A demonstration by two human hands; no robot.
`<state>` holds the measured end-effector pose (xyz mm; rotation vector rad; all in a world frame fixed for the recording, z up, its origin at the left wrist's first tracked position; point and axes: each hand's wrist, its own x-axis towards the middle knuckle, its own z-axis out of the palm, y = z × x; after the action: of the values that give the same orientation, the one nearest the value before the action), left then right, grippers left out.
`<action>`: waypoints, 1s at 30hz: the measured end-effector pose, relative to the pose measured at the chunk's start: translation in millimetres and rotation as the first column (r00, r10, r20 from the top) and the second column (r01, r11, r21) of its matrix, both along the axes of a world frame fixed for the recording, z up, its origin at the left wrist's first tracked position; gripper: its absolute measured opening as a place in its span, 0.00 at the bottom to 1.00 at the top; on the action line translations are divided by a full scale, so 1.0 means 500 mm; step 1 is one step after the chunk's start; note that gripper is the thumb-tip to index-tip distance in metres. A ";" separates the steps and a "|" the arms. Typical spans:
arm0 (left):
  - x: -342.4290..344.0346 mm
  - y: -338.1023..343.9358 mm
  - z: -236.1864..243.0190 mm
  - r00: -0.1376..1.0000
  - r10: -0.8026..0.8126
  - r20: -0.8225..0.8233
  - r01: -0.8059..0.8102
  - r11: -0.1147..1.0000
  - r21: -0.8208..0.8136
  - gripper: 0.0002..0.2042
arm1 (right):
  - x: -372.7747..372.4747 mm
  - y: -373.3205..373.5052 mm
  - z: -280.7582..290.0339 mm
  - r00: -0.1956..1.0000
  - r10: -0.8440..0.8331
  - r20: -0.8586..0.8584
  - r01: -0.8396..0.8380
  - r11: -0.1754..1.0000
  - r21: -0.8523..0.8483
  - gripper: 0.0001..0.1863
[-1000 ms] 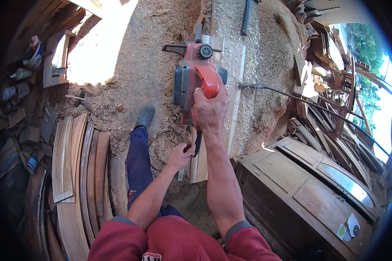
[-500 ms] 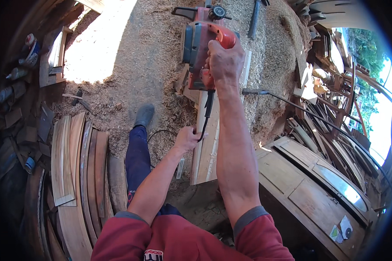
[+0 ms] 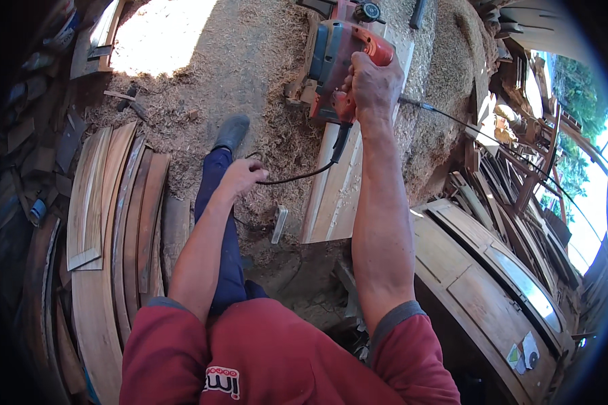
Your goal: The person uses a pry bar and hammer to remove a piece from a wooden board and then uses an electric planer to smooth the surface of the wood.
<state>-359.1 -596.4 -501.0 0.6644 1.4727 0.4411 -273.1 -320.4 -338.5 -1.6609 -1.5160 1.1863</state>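
Observation:
My right hand (image 3: 375, 91) is wrapped round the handle of a red and grey power planer (image 3: 331, 57), near the top of the view. The planer sits on a long pale board (image 3: 327, 212) sprinkled with shavings, which runs beneath my right arm. A black cord (image 3: 300, 176) drops from the planer's rear and curves leftward to my left hand (image 3: 242, 177), whose fingers are closed on it, clear of the board's left side. A small pale metal piece (image 3: 278, 224) stands left of the board's near end.
Curved planks (image 3: 90, 196) are stacked at left. A panelled wooden piece (image 3: 483, 283) lies lower right, below piled timber offcuts. A thin black line (image 3: 483, 133) stretches across the right. Sawdust (image 3: 182, 101) covers the ground, near my booted foot (image 3: 231, 130).
My right hand and the planer have moved forward and rightward, exposing more board. My left hand has shifted left and up with the cord, which now stretches sideways from the tool.

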 end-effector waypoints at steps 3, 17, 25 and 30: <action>-0.047 -0.069 -0.051 0.843 0.432 -0.320 -0.413 0.902 0.128 0.19 | 0.026 -0.093 0.008 1.000 -0.018 0.003 0.018 1.000 -0.017 0.17; 0.003 -0.186 0.006 0.331 0.849 -0.411 -0.657 0.520 0.546 0.15 | 0.291 -0.607 -0.022 0.991 -0.024 0.130 0.031 0.998 -0.053 0.08; 0.089 -0.218 0.050 0.614 0.778 -0.132 -0.621 0.580 0.528 0.18 | 0.377 -0.807 -0.003 0.979 -0.002 0.206 0.018 0.997 -0.077 0.30; 0.177 -0.237 0.100 0.908 0.332 -0.256 -0.142 0.817 0.558 0.20 | 0.383 -0.928 0.037 0.987 -0.096 0.132 0.121 0.973 -0.196 0.33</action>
<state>-270.7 -714.8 -451.1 1.0366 1.7940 0.9984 -81.6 -784.4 -319.9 -1.9581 -1.3929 1.2347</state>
